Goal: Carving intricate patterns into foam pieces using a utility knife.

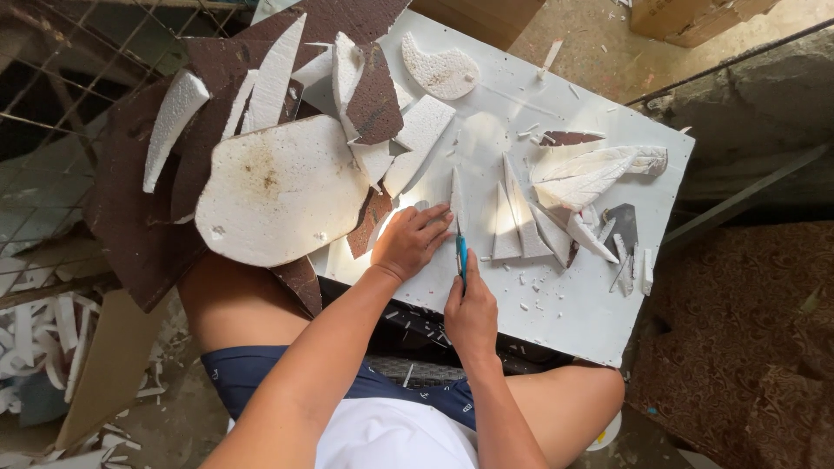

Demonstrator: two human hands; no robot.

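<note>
My left hand [408, 241] presses flat on a white foam sheet [565, 304] that lies across my lap, its fingers resting on a narrow pointed foam piece [455, 198]. My right hand [470, 313] grips a blue-handled cutter [461, 252], its blade set against the edge of that pointed piece. Just to the right stand several cut foam triangles [514, 217]. Larger curved foam offcuts [591, 174] lie further right.
A big rounded foam slab [278, 191] and brown-faced foam scraps [373, 95] pile up on the left of the sheet. A teardrop foam shape [440, 69] sits at the far edge. Foam strips [35, 339] litter the floor at left. A brown patterned cushion [747, 330] is at right.
</note>
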